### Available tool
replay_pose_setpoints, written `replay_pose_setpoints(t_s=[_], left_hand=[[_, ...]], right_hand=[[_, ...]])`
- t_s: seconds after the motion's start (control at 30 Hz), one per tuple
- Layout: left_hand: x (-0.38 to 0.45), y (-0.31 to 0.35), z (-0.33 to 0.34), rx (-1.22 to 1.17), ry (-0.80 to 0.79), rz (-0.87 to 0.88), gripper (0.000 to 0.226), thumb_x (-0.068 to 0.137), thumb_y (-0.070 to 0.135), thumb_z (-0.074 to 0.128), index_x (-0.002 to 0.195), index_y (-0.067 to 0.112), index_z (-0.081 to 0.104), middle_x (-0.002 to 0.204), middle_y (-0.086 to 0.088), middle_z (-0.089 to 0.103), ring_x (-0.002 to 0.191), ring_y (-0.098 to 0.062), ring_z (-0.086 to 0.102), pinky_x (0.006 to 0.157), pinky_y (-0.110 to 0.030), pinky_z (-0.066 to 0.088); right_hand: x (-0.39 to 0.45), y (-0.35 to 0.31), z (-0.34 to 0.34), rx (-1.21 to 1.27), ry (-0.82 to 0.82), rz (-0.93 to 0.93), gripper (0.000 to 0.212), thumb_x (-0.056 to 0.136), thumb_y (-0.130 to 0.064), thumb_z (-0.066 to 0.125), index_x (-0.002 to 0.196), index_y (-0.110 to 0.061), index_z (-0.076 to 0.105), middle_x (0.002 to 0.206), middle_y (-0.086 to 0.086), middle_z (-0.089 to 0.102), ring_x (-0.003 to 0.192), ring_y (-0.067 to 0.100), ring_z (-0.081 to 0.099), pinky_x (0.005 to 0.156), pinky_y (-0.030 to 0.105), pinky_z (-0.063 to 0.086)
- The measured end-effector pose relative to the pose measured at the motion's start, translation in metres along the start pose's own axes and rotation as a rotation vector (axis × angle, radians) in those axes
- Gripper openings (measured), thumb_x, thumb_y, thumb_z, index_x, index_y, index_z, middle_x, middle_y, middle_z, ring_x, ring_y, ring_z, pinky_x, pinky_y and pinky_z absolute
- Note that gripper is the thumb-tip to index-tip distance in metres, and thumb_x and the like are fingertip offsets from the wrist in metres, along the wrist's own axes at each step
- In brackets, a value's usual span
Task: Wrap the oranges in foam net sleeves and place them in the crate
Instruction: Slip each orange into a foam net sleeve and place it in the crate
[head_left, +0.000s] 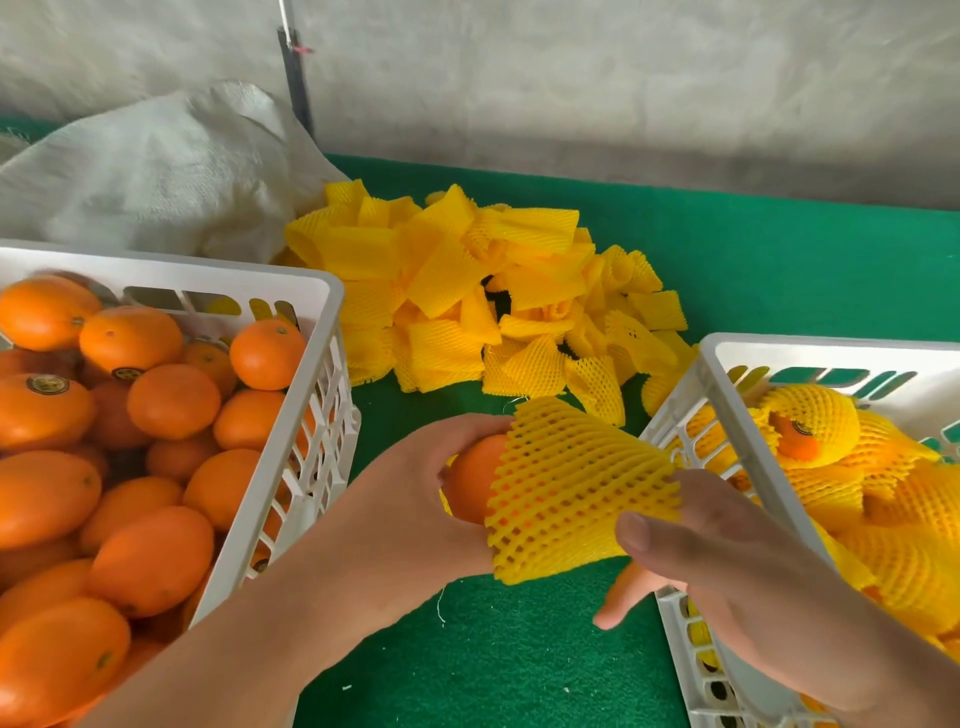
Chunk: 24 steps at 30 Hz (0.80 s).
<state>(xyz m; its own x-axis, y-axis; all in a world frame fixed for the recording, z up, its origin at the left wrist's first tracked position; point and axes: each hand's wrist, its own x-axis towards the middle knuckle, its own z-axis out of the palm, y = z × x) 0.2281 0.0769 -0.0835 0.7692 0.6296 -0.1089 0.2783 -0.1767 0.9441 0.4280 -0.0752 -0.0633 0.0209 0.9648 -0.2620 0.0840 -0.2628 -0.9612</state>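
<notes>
Green felt counter (519, 649), grey wall behind, white sack (156, 176) back left. Two white crates: left crate (322, 332) heaped with bare oranges, cut off, uncountable; right crate (727, 358) holds sleeved ones, cut off. One sleeve pile (467, 286) between. Left hand (415, 499) fingers curled around one orange (475, 483); right hand (727, 551) fingers pinch sleeve (571, 493) half over it, above the counter.

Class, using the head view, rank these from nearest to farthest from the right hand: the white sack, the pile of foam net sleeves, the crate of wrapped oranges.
From the right hand:
1. Crate of wrapped oranges, beside it, right.
2. Pile of foam net sleeves, centre, beyond.
3. White sack, far left.
</notes>
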Motion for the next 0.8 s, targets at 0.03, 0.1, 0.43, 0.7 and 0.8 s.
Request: replay_pose_setpoints(t_s=[0.03,0.1,0.43,0.7,0.8], left_hand=[[0.0,-0.001,0.0,0.024,0.011,0.012,0.081,0.065,0.038,0.098,0.121,0.074,0.052,0.118,0.044,0.059,0.112,0.023,0.052,0.071,0.01,0.036],[0.001,-0.002,0.0,0.057,0.028,0.037,0.085,0.063,0.041,0.099,0.127,0.068,0.048,0.122,0.042,0.058,0.115,0.02,0.052,0.072,0.005,0.043],[0.005,-0.009,0.003,-0.085,0.037,0.069,0.082,0.054,0.04,0.095,0.119,0.057,0.049,0.124,0.021,0.069,0.095,-0.01,0.078,0.077,-0.026,0.064],[0.008,-0.003,0.0,-0.324,0.102,0.134,0.081,0.056,0.026,0.096,0.124,0.049,0.059,0.131,0.011,0.071,0.111,-0.013,0.073,0.078,-0.033,0.065],[0.008,0.001,-0.003,-0.403,0.107,0.152,0.082,0.057,0.023,0.093,0.13,0.045,0.061,0.133,0.009,0.072,0.117,-0.014,0.071,0.081,-0.025,0.062]], right_hand=[[0.0,0.0,0.0,-0.006,-0.009,-0.004,0.053,0.094,-0.069,0.063,0.136,-0.039,0.066,0.141,-0.008,0.067,0.102,0.028,0.078,0.103,0.049,0.045],[0.0,0.003,0.0,-0.008,-0.005,-0.012,0.049,0.092,-0.07,0.065,0.134,-0.044,0.067,0.137,-0.013,0.069,0.1,0.024,0.079,0.104,0.039,0.047],[-0.003,-0.001,-0.001,0.081,0.088,-0.05,0.034,0.085,-0.065,0.078,0.103,-0.036,0.076,0.094,0.002,0.079,0.091,0.013,0.079,0.077,0.062,0.034],[0.0,-0.004,-0.004,0.331,-0.004,-0.101,0.054,0.089,-0.047,0.08,0.134,-0.021,0.066,0.14,0.014,0.058,0.105,0.045,0.063,0.095,0.05,0.06],[0.005,-0.009,-0.004,0.479,-0.105,-0.181,0.022,0.105,-0.028,0.062,0.117,-0.023,0.08,0.128,-0.004,0.074,0.116,0.019,0.068,0.105,0.051,0.055]])
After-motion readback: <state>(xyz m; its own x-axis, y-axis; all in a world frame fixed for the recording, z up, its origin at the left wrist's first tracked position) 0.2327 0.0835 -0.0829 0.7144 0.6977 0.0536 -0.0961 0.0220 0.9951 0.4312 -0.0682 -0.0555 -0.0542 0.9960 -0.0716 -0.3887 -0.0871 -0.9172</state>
